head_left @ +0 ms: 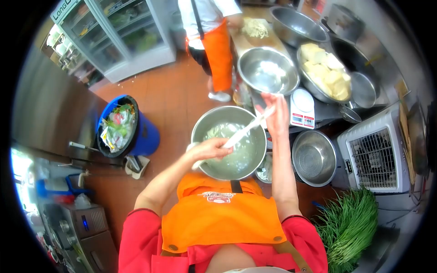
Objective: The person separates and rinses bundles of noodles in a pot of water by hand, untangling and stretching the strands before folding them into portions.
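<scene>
A large metal pot (202, 125) with cloudy, pale liquid stands in front of my orange apron. Over the pot, my left hand (213, 149) is closed round the lower part of a long white utensil (243, 132). The utensil slants up to the right. My right hand (275, 113) is raised at the pot's right edge, at the utensil's upper end, its fingers partly blurred. Whether it grips the utensil cannot be made out.
A metal bowl (268, 73), a white scale (302, 107) and a bowl of pale yellow chunks (325, 73) are beyond the pot. A co-worker (216, 50) stands ahead. A blue bin (145, 134) is left, green stalks (350, 227) lower right.
</scene>
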{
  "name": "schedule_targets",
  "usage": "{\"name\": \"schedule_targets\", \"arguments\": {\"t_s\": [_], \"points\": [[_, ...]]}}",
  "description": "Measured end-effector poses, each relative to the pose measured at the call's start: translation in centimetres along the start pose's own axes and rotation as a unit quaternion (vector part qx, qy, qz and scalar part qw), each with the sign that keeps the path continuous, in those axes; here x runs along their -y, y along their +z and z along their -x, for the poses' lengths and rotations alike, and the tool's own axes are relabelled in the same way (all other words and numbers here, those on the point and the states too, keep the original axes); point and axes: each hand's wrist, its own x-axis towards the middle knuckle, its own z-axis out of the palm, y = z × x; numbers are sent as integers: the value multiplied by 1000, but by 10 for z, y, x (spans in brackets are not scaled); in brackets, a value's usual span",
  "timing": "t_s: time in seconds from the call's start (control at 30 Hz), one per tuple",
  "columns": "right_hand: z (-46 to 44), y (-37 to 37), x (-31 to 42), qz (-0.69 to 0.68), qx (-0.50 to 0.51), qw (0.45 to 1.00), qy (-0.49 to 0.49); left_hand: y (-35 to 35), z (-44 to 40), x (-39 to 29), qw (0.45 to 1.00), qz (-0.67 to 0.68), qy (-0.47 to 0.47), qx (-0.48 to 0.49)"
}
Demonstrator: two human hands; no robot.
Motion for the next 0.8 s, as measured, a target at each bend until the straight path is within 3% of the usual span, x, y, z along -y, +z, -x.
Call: {"name": "schedule_targets", "arguments": {"t_s": [0.03, 0.1, 0.17, 0.2, 0.33, 0.4, 0.47, 0.6, 0.63, 0.67, 0.77, 0.8], "points": [[7, 5, -3, 120, -12, 993, -17, -1, 1, 0, 998, -52, 18, -30], [12, -3, -18, 335, 136, 925, -121, -2, 6, -7, 983, -153, 48, -89], [28, -5, -25, 477, 192, 855, -69, -7, 9, -28, 989, -103, 19, -103], [36, -3, -28, 488, 199, 849, -23, -12, 6, -32, 987, -95, 56, -119], [53, -12, -29, 293, 274, 886, 232, -32, -10, -35, 983, -36, 126, -127], [56, -21, -32, 97, 277, 905, 309, -34, -21, -25, 982, 56, 157, -94], [57, -18, -28, -57, 278, 888, 361, -26, -32, -21, 967, 177, 175, -48], [51, 15, -16, -246, 343, 849, 318, -9, -38, -20, 920, 347, 174, 53], [47, 20, -12, -254, 334, 857, 298, -6, -34, -25, 908, 376, 171, 75], [42, 26, -5, -261, 326, 865, 278, 12, -36, -33, 879, 460, 118, -31], [31, 54, 20, -269, 277, 903, 190, 19, -42, -16, 855, 484, 177, 67], [27, 57, 25, -223, 247, 930, 156, 16, -42, -10, 870, 453, 162, 106]]}}
